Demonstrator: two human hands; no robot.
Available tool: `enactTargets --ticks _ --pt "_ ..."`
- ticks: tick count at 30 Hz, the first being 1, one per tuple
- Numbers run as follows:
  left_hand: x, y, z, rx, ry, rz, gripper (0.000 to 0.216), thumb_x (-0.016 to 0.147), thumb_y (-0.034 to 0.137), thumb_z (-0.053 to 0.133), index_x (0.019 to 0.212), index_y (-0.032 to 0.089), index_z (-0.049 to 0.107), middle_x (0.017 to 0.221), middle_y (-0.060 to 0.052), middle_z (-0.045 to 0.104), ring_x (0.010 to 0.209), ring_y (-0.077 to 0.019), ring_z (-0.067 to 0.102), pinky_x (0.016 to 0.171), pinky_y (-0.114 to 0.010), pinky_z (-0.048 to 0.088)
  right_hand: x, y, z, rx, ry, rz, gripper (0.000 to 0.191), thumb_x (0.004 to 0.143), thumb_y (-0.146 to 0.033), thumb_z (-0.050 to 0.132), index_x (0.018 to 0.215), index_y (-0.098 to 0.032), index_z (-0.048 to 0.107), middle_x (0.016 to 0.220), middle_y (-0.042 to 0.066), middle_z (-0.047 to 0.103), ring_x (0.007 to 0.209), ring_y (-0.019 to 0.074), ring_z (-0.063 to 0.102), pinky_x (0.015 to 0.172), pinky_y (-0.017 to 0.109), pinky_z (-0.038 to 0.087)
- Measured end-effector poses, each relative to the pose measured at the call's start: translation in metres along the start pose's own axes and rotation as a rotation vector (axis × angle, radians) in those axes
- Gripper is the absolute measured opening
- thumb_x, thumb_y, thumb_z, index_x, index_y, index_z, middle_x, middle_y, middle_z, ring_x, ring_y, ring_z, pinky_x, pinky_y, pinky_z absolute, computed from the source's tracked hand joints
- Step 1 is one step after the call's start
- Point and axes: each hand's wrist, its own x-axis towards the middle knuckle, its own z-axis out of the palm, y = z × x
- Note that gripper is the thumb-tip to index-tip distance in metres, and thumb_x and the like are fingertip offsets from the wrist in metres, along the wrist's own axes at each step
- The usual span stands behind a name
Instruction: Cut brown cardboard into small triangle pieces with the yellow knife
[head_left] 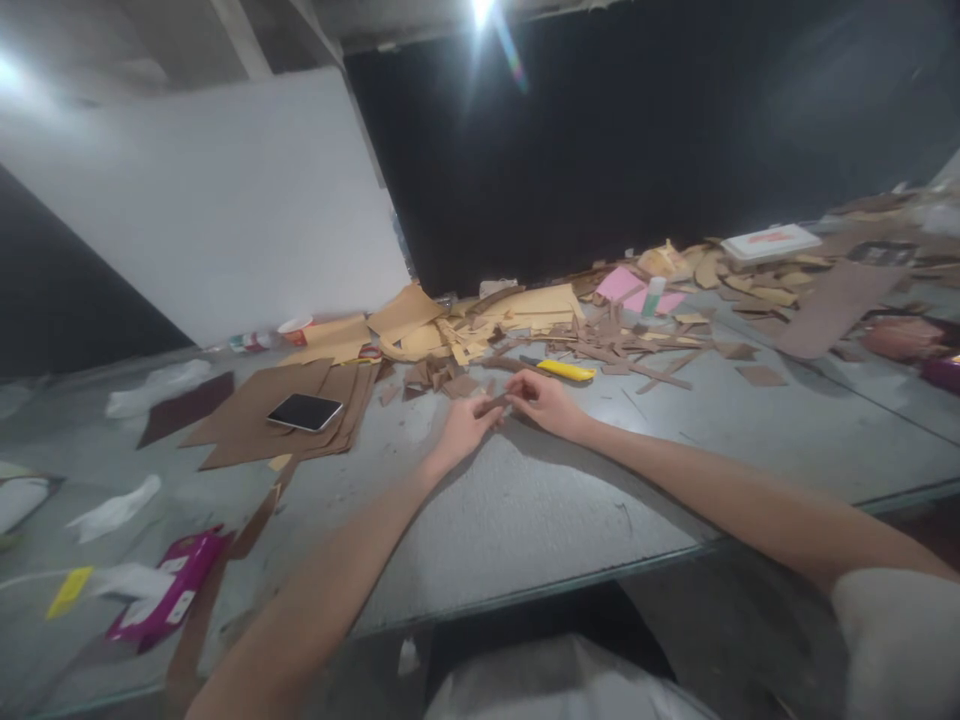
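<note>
My left hand (463,430) and my right hand (547,402) are close together just above the table. Both have their fingers pinched on a small brown strip (496,404), which looks like cardboard or leather; the fingers cover part of it. A yellow utility knife (566,371) lies right behind my right hand. Beyond my hands spread many brown scraps (609,345). To the left, a phone (305,412) rests on a stack of brown sheets (247,410).
Tan sheets (544,303), pink paper (624,285) and a glue stick (653,297) lie at the back. A white box (772,242) sits on the scrap pile at right. A purple pack of wipes (180,590) is near left. The table's front edge (570,582) runs before me.
</note>
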Motion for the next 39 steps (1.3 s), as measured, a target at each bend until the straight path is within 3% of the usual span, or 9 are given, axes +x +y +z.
enactTargets --ticks 32,39 --pt "0.0002 0.0008 0.0005 -0.032 0.000 -0.018 0.047 0.092 0.064 0.074 0.088 0.018 0.075 0.076 -0.007 0.076 0.067 -0.0204 0.069 0.066 -0.031 0.053 -0.0001 -0.0031 0.0002 -0.014 -0.019 0.025 0.027 0.100 -0.046 0.068 0.110 -0.022 0.067 0.083 0.001 0.070 0.072 0.0178 0.063 0.070 0.031 0.052" --pt "-0.0001 0.0013 0.0000 -0.022 0.006 -0.014 0.053 0.091 0.071 0.073 0.081 0.018 0.073 0.074 -0.008 0.075 0.067 -0.0221 0.070 0.064 -0.031 0.052 0.0009 -0.0062 0.0008 -0.149 -0.109 0.059 0.027 0.099 -0.043 0.069 0.084 -0.022 0.067 0.075 0.000 0.066 0.069 0.0165 0.056 0.063 0.029 0.041"
